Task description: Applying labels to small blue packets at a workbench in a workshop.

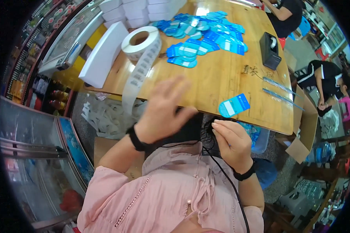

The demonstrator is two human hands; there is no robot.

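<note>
1. The single blue packet [234, 105] lies flat by the table's near edge, its rounded end toward eight o'clock, darker end toward two, white label upward. I take it as the clock's centre, twelve pointing away from the seated person.
2. At six, just beside it, I see the right hand [235, 142], fingers bent and thumb near the fingertips, by something dark; I cannot tell whether they pinch it.
3. At nine, the left hand [161, 112] hangs blurred above the edge, fingers spread and thumb well apart from them.
4. Beyond that hand, at ten, stands a label roll [154, 46], its strip [136, 82] trailing down past the edge.
5. At eleven, a heap of blue packets [187, 50] spreads over the wooden table [206, 79].
6. At one sits a black tape dispenser [270, 56]; between two and three, clear plastic strips [282, 98].
7. At four, off the table, I spot an open cardboard box [308, 124]; farther away, at three, a bent-over person in black [327, 79].
</note>
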